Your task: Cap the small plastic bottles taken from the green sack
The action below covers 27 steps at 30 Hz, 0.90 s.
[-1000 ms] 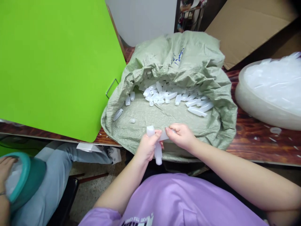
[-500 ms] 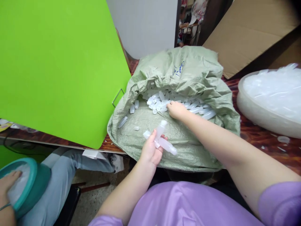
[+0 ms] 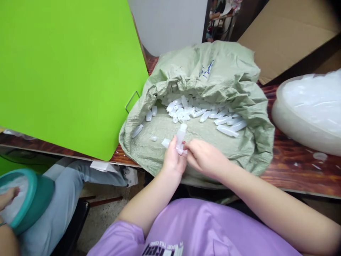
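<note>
My left hand [image 3: 174, 156] is closed around translucent white plastic tubes [image 3: 181, 134]; one points up out of the grip, and another pokes out to the left. My right hand [image 3: 202, 154] meets it from the right, its fingers closed at the end of the held tubes and hiding that part. Both hands are over the near side of an opened pale green woven sack [image 3: 149, 153]. Deeper in the sack's mouth lies a heap of loose plastic tubes [image 3: 183, 111], and a few lie apart at its left.
A bright green board [image 3: 66, 78] stands at left. At right, a big translucent tub [image 3: 290, 122] is heaped with white pieces, and a cardboard box [image 3: 287, 39] stands behind. Lower left, another person's hand [image 3: 9, 197] reaches into a teal basin [image 3: 39, 195].
My right hand has drawn back from the heap of tubes to meet my left hand. The left hand keeps its tubes. The camera view has shifted slightly.
</note>
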### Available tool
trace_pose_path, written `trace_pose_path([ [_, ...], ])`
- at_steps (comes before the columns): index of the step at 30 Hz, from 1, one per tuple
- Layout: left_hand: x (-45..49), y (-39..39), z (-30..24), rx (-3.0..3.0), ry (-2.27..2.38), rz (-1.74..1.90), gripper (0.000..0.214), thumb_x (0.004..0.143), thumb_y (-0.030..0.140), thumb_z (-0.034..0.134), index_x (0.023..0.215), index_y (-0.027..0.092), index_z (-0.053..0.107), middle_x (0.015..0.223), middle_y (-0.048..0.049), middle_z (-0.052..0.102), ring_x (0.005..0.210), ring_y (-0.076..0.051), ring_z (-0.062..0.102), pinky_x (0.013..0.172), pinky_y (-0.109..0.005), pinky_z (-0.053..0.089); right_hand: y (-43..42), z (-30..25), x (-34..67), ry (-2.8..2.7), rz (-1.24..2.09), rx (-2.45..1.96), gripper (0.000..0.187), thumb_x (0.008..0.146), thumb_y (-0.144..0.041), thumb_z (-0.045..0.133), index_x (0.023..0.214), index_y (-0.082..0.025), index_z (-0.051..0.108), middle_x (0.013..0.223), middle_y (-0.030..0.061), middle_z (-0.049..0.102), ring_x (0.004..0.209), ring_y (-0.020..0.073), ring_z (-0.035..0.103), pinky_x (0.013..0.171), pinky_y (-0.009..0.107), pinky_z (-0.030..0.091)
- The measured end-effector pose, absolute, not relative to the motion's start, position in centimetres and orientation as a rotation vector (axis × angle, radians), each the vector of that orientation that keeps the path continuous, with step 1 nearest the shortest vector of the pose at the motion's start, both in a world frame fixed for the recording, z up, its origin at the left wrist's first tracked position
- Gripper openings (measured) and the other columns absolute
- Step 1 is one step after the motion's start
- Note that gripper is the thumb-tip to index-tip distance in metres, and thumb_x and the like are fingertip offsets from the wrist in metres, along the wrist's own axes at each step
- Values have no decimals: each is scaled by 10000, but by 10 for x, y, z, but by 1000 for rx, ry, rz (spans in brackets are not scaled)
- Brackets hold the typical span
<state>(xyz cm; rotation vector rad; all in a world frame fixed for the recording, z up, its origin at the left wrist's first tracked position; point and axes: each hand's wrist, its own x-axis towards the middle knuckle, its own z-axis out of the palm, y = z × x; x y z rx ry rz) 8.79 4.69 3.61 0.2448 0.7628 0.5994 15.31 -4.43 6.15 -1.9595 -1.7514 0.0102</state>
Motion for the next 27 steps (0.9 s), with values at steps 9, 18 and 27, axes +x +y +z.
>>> trace_pose_path([
  [9,86,38,41,300,809,673,221,858,289,499,730,110,520,569,8,518,517,-85,523,547,-192,417,-44,49,150,-1885,-167,-2100,243,880,-328,465,959,-137,592,841,56,633,759,201,566,661,310,348],
  [18,80,34,44,310,744,562,216,871,277,469,762,104,540,625,-22,568,553,-103,556,554,-208,430,-40,37,148,-1841,-227,-1964,200,822,-298,493,700,-150,551,672,31,563,640,151,492,602,284,300],
  [27,78,55,33,398,813,672,210,870,311,503,777,122,509,550,12,479,497,-101,493,547,-228,428,-57,39,156,-1548,82,-1952,179,818,-312,473,774,-161,560,672,17,555,644,140,494,612,255,336],
])
